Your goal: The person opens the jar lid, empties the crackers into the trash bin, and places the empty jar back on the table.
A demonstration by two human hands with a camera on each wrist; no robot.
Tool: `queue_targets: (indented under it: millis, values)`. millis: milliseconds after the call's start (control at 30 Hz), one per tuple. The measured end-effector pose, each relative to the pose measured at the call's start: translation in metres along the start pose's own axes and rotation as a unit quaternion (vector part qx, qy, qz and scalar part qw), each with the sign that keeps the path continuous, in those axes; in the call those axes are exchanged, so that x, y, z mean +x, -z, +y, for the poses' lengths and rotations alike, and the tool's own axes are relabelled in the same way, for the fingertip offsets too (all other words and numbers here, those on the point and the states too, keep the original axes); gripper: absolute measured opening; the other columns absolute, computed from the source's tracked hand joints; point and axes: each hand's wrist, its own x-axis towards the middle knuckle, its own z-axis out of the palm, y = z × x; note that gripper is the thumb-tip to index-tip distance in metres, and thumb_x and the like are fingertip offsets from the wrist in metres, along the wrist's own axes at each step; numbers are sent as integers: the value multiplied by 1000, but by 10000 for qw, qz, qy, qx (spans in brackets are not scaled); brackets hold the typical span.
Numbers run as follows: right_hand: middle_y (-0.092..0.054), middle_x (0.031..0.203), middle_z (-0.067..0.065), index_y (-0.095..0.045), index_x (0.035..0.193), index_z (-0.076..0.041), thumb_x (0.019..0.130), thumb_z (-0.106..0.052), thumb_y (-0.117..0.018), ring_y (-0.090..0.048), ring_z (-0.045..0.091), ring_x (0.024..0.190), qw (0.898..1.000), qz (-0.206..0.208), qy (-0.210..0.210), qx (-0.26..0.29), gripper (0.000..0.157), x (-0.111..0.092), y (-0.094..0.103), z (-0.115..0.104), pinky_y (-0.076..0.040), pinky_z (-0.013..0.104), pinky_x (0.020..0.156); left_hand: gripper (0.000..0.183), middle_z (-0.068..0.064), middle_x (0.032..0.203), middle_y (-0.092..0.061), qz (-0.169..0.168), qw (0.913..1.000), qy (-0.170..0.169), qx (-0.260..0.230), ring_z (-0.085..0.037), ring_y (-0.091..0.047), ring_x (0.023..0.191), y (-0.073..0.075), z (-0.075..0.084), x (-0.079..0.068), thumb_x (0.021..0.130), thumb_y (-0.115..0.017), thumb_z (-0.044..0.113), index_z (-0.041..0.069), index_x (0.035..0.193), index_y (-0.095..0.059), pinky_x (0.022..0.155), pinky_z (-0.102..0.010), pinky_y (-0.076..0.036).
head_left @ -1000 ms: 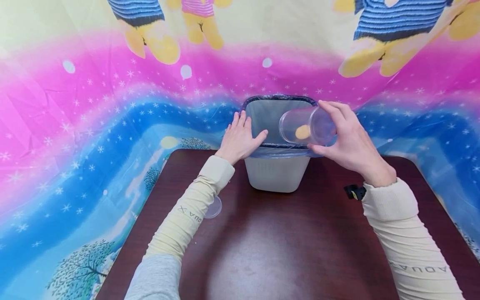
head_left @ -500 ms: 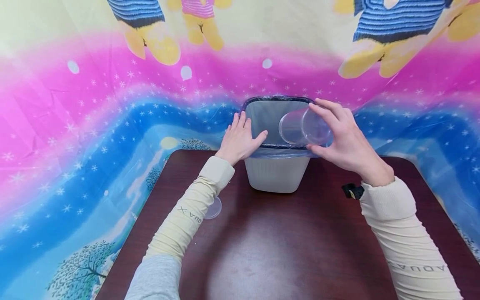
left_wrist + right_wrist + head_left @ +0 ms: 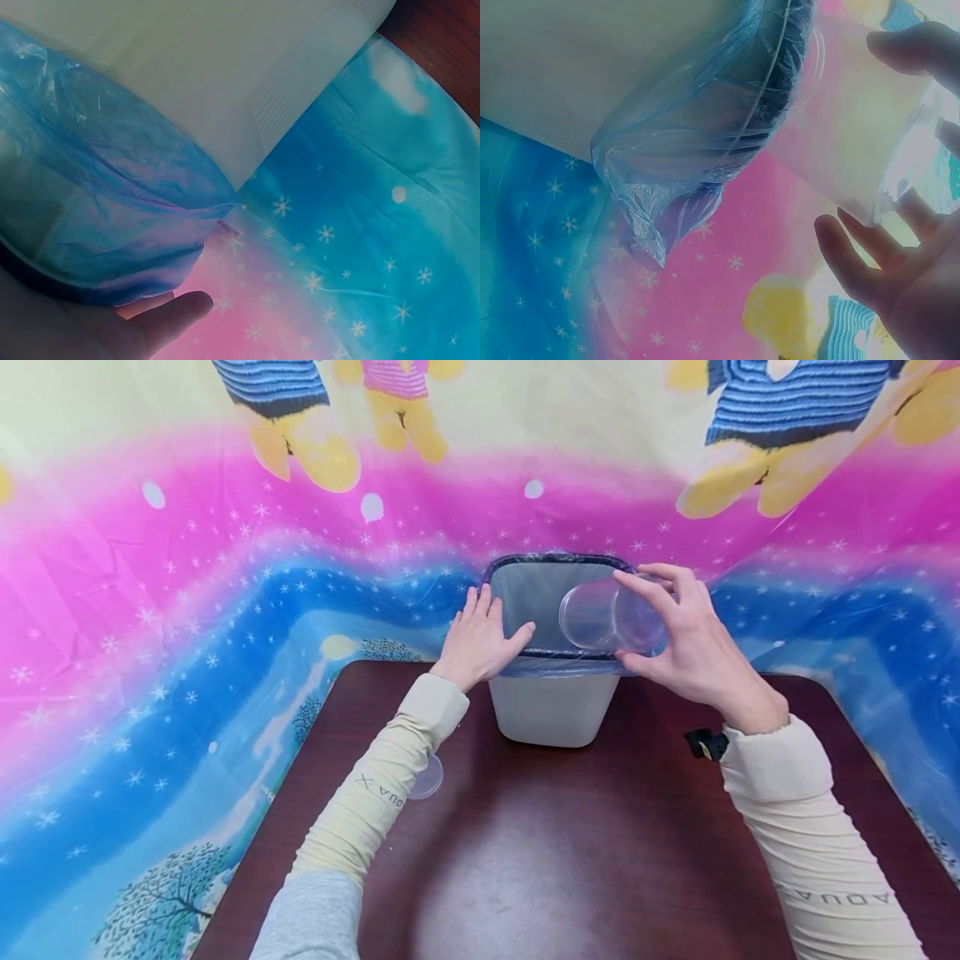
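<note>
A light-coloured trash bin (image 3: 551, 712) stands upright on the table, a bluish plastic bag (image 3: 558, 667) folded over its dark rim. My left hand (image 3: 480, 639) rests on the left side of that rim with straight fingers; part of the hand and a finger (image 3: 176, 315) show beside the bag in the left wrist view. My right hand (image 3: 697, 635) grips a clear plastic cup (image 3: 588, 614) near its base, thumb and fingers on opposite sides. The cup lies on its side with its mouth over the bin. Nothing shows inside the cup (image 3: 847, 112). The bin's bottom is hidden.
A clear round lid (image 3: 427, 778) lies on the dark wooden table (image 3: 570, 843), partly behind the left forearm. A printed cloth (image 3: 300, 552) with snowflakes and bears hangs right behind the table. A black strap (image 3: 705, 744) sits at the right wrist.
A yellowish piece inside the cup one second ago has left it by half a second ago. The right hand and cup have shifted slightly left; the left hand stays on the rim.
</note>
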Motion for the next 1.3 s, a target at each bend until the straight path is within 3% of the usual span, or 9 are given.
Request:
queue_targets:
  millis: [200, 533, 900, 1033, 1133, 1300]
  values:
    - [-33, 145, 14, -41, 145, -32, 68, -10, -85, -37, 35, 128, 9999, -52, -111, -6, 92, -2, 1, 0, -46, 64, 86, 88, -8, 164, -10, -27, 10000, 18, 9, -27, 1, 152, -1, 0, 0, 90, -29, 71, 9, 152, -28, 121, -49, -17]
    - [-38, 140, 16, -46, 137, -17, 64, -9, -86, -39, 35, 126, 9998, 175, -45, 88, 84, -5, -1, 3, -44, 61, 91, 86, -9, 164, -9, -34, 10000, -18, -85, -27, 3, 152, -1, 2, -1, 91, -31, 69, 8, 152, -29, 121, -50, -17]
    - [-38, 134, 19, -38, 134, -5, 63, -8, -88, -38, 32, 123, 9993, 305, -212, 96, 87, -11, -2, 8, -47, 57, 88, 86, -9, 164, -10, 21, 9999, -51, -111, -27, 2, 152, -2, 2, -2, 91, -31, 69, 7, 151, -31, 120, -50, -17]
    - [-35, 132, 20, -31, 136, -6, 65, -9, -87, -41, 32, 117, 9978, 329, -510, 269, 91, -13, -3, 8, -47, 55, 84, 85, -9, 164, -10, 21, 9999, -41, -91, -27, 2, 152, -1, 2, -2, 91, -32, 68, 7, 151, -32, 120, -50, -17]
    - [-34, 132, 19, -28, 137, -7, 68, -13, -86, -43, 31, 112, 9940, 469, -856, 496, 90, -14, -6, 7, -47, 49, 83, 85, -9, 163, -10, 25, 10000, -34, -73, -28, 1, 152, -1, 1, -2, 91, -32, 68, 7, 151, -32, 121, -49, -17]
    - [-38, 132, 14, -29, 134, -5, 71, -20, -85, -42, 27, 116, 9846, 859, -1286, 817, 85, -16, -10, 6, -38, 22, 87, 84, -9, 163, -11, 44, 9999, -31, -88, -28, 0, 152, -1, 1, -2, 91, -32, 67, 8, 151, -32, 120, -50, -18]
